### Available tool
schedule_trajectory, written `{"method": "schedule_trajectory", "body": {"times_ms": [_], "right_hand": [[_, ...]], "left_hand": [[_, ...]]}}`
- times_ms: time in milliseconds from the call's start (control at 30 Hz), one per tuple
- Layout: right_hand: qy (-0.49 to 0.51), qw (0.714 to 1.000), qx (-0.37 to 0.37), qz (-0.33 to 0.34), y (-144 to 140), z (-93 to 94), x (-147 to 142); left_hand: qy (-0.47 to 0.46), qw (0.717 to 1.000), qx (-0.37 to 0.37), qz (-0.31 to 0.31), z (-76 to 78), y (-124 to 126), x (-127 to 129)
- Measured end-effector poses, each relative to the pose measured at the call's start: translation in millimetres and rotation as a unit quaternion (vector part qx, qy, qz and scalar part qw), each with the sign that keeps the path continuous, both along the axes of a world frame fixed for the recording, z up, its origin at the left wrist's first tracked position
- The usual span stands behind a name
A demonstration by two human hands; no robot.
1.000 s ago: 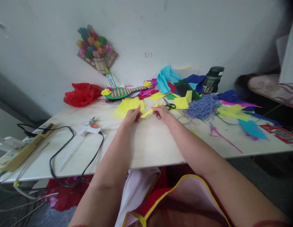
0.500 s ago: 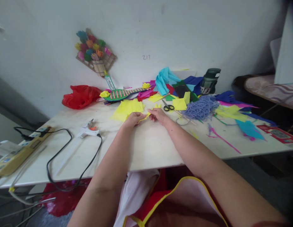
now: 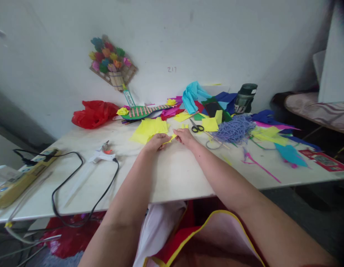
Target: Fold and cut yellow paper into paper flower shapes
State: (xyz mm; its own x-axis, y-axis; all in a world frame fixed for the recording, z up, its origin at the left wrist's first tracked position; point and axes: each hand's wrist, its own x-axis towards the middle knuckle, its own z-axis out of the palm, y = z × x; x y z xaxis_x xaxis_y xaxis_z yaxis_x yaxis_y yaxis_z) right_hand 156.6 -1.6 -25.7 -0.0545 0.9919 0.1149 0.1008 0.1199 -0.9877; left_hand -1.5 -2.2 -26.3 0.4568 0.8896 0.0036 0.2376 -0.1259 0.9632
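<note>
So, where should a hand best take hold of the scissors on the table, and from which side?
Probably by the black handle loops of the scissors. They lie flat on the table with the loops toward the person and the blades pointing away to the wall. Coming from the near side, just right of the right hand, meets the loops first and keeps fingers off the blades.

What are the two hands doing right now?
Left hand: closed on one end of a small yellow paper piece.
Right hand: pinching the other end of it.
</note>
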Motion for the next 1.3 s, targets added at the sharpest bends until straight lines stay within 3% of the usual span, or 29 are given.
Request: {"method": "schedule_trajectory", "body": {"times_ms": [200, 400, 533, 700, 767, 867, 967, 1033, 1100, 1167, 1233, 1300], "right_hand": [[-0.016, 0.999, 0.021, -0.018, 5, -6.7, 1], [0.065, 0.995, -0.012, 0.079, 8, -12.4, 2], [0.049, 0.998, 0.024, 0.028, 9, -14.7, -1], [-0.090, 0.989, 0.091, -0.070, 11, -13.7, -1], [-0.194, 0.965, 0.129, -0.116, 11, -12.3, -1], [-0.392, 0.881, 0.202, -0.170, 6, -10.7, -4], [-0.511, 0.799, 0.276, -0.155, 1, -10.2, -6], [-0.529, 0.783, 0.295, -0.140, -1, -10.7, -6], [-0.515, 0.793, 0.290, -0.147, 1, -11.9, -5], [-0.467, 0.826, 0.265, -0.169, 4, -13.5, -3], [-0.378, 0.881, 0.221, -0.181, 8, -15.0, -1], [-0.252, 0.941, 0.166, -0.152, 12, -15.5, 1]], "left_hand": [[-0.013, 1.000, 0.023, -0.015, -1.6, 2, 5], [-0.030, 0.999, 0.022, 0.033, -2.5, 2, 6], [-0.043, 0.999, 0.005, 0.003, -0.6, 0, 8], [-0.031, 0.999, -0.027, 0.005, -1.5, 0, 13], [-0.014, 0.999, -0.031, 0.010, -1.7, 0, 14], [0.000, 0.999, -0.032, 0.019, -1.8, 0, 16], [0.004, 0.999, -0.032, 0.036, -2.6, 0, 18], [-0.002, 0.998, -0.036, 0.042, -3.6, 1, 18], [-0.016, 0.998, -0.042, 0.036, -4.8, 2, 18], [-0.029, 0.998, -0.045, 0.027, -5.7, 2, 17], [-0.032, 0.998, -0.047, 0.022, -6.1, 3, 15], [-0.032, 0.998, -0.049, 0.021, -5.7, 3, 14]]}}
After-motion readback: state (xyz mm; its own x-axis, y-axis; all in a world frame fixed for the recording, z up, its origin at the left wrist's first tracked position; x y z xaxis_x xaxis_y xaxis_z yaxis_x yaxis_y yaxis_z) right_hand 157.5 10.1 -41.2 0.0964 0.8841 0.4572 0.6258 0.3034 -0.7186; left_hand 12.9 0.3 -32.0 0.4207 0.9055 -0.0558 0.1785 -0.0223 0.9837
